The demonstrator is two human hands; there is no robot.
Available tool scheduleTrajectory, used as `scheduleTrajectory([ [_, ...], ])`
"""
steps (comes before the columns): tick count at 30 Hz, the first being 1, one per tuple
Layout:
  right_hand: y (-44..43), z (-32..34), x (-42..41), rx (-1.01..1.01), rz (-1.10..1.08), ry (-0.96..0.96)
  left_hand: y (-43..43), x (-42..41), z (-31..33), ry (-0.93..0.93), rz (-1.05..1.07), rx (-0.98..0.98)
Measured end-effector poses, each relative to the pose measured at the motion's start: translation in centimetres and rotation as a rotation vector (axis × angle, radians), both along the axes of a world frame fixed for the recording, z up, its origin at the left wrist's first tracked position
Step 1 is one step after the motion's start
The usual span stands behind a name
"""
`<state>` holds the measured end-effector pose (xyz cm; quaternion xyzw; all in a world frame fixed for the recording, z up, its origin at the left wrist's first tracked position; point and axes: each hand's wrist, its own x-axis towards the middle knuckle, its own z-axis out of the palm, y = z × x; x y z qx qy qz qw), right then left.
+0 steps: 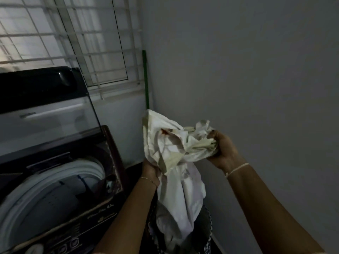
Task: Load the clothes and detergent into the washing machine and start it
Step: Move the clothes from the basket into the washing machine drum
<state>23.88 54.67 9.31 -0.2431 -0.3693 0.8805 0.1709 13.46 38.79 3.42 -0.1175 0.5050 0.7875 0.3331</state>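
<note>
I hold a bundle of white cloth (170, 154) with a small red mark, lifted above a laundry basket (206, 228) at the bottom centre. My left hand (151, 171) grips the cloth from below on its left side. On the right, my right hand (222, 145) clutches its crumpled top. The cloth's lower end hangs down into the basket. A top-loading washing machine (108, 204) stands at the left with its dark lid (44, 105) raised and its white drum rim (60, 173) exposed.
A window with a white grille (77, 43) fills the upper left wall. A green pole (146, 79) stands in the corner. A plain grey wall (256, 70) covers the right side. The machine's control panel (71, 242) faces me at the bottom left.
</note>
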Motion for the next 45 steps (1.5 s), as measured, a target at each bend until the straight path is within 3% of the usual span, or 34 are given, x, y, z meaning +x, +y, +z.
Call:
scheduleTrajectory([
  [2, 0.5, -1.6, 0.3, 0.155, -0.094, -0.158, 0.3, -0.9, 0.8, 0.001, 0.029, -0.015],
  [4, 0.4, -3.1, 0.8, 0.371, -0.175, -0.332, 0.3, -1.0, 2.1, 0.021, -0.004, 0.096],
  [7, -0.3, -4.8, 1.0, 0.589, -0.266, -0.435, 0.5, -1.2, 4.4, 0.054, -0.094, 0.072],
  [12, -2.4, -3.5, 0.1, 0.915, -0.633, -0.38, 2.3, -4.1, 3.3, 0.252, 0.09, -0.136],
  [15, -4.8, -0.2, 0.3, 1.255, -0.837, -0.108, 1.9, -3.0, 4.7, 0.348, 0.126, -0.162],
  [18, -7.2, 2.9, 0.4, 1.687, -0.736, 0.087, 2.4, -3.1, 4.3, 0.377, 0.115, -0.213],
  [21, -7.4, 3.0, -0.8, 2.179, -0.432, -0.094, 2.8, -2.9, 4.4, 0.369, 0.056, -0.163],
  [23, -6.6, 1.3, -1.6, 2.109, -0.188, -0.326, 2.6, -2.3, 5.2, 0.36, 0.074, -0.145],
  [25, -5.5, -1.1, -1.8, 1.816, 0.021, -0.464, 2.5, -2.0, 5.7, 0.372, 0.113, -0.123],
  [28, -4.4, -4.2, -1.4, 1.739, 0.067, -0.513, 2.4, -1.6, 6.1, 0.407, 0.092, -0.139],
  [35, -4.0, -7.1, -0.6, 1.479, 0.03, -0.462, 3.0, -2.1, 6.6, 0.245, 0.003, -0.115],
  [39, -4.0, -7.5, -0.6, 1.336, -0.05, -0.317, 3.8, -1.4, 8.6, 0.132, -0.129, -0.039],
  [45, -3.3, -5.8, -2.2, 1.042, -0.207, -0.117, 4.6, -1.8, 9.7, 0.126, -0.211, 0.106],
])
